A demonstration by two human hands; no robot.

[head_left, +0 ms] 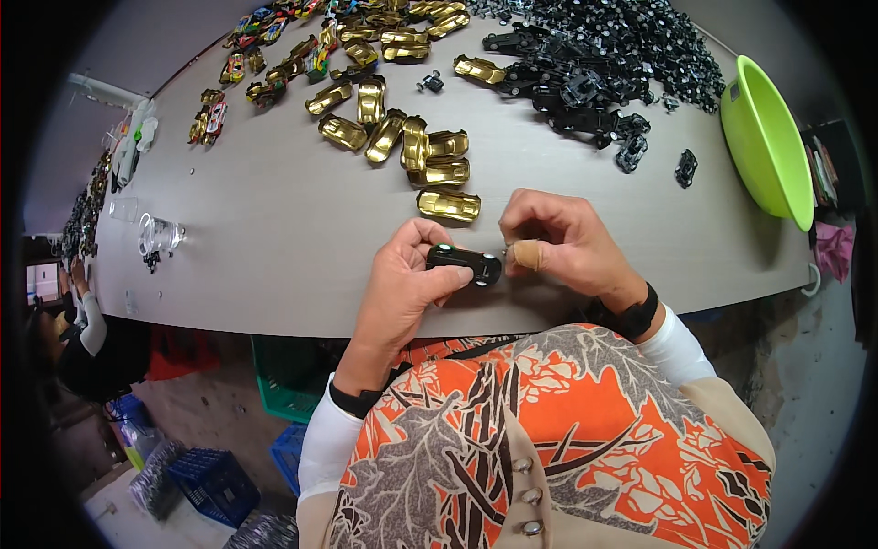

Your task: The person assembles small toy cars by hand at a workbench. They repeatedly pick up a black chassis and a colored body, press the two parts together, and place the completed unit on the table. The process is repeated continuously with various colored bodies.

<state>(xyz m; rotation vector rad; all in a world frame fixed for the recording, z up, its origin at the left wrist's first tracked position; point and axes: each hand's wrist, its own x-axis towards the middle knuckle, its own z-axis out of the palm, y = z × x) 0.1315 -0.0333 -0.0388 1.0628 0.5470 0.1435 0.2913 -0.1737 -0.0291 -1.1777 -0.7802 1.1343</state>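
Near the table's front edge, my left hand (404, 274) is closed on a toy car (457, 263), its black underside with pale wheels turned up. My left thumb presses on that underside. Just to the right, my right hand (562, 242) makes a pinch close to the car's end. A tiny shiny bit shows at those fingertips, too small to name. Tan tape wraps the right thumb. Beyond my hands lies a gold toy car body (448, 206), the nearest of several gold bodies (414, 144) strung out toward the far side.
Black chassis parts (585, 87) are heaped at the far right, beside a lime-green basin (768, 142). Multicoloured toy cars (265, 27) lie at the far left. A clear cup (161, 235) stands at left; another person (87, 334) sits beyond it. Crates (212, 485) are below.
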